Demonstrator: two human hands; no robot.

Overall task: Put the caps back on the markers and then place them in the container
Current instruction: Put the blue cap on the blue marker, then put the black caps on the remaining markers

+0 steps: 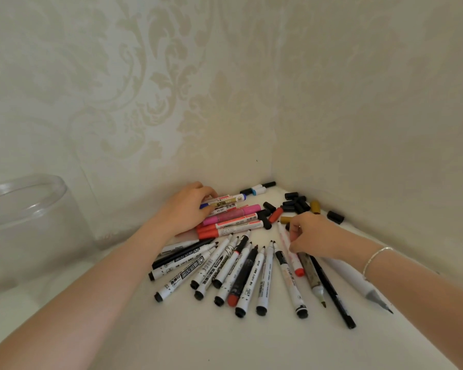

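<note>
Clear container (24,209) cut by left edge

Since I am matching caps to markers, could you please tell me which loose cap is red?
The red cap lies just left of the black caps in the corner; the other loose caps are black or mustard.

One clear container (24,206), two hands, roughly two dozen markers (241,273), about a dozen loose caps (296,205).

A jar (24,206) stands at the far left of the table (225,343). Uncapped markers (241,273) fan out in the middle, with more markers (233,218) stacked just behind them. Loose caps (296,204) cluster in the far right corner, against the wall (358,102); two more markers (259,188), apparently capped, lie behind them.
</note>
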